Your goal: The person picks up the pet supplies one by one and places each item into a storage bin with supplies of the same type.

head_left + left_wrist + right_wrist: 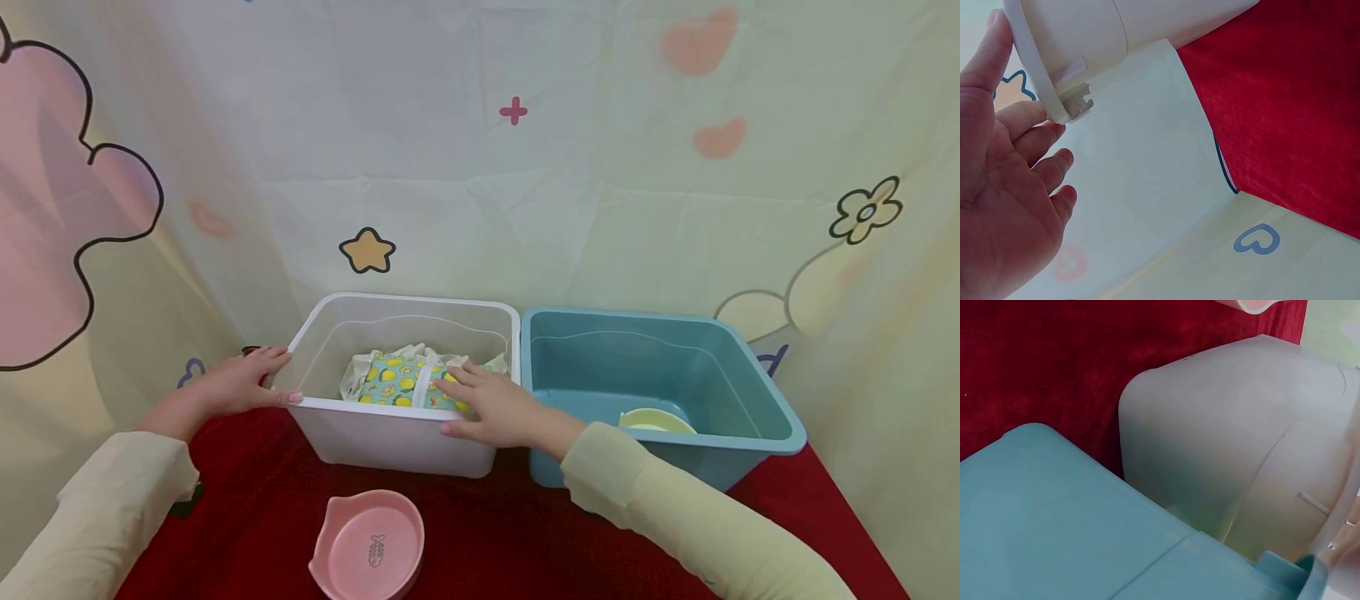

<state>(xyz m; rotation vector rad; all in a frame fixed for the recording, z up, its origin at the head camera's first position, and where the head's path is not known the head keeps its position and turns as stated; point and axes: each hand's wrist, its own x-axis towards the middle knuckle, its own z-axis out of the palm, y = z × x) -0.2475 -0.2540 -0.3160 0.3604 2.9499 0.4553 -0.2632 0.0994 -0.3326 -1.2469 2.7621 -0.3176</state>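
Note:
A white plastic bin (390, 437) stands in front of me. It holds a folded cloth item (390, 379) with a lemon print and a white band, lying on pale fabric. My left hand (243, 385) rests at the bin's near left corner, thumb on the front rim and fingers on the left rim. In the left wrist view, that hand (1013, 162) spans the rim with relaxed fingers. My right hand (498, 408) reaches across the near right corner, its fingers extended over the printed cloth and its thumb by the front rim. Only a sliver of it shows in the right wrist view.
A blue bin (652, 454) stands right beside the white one, with a pale yellow-green dish (657, 420) inside. Nearer to me, a pink cat-eared bowl (367, 546) sits on the red cloth (510, 533). Behind the bins hangs a printed curtain (450, 208).

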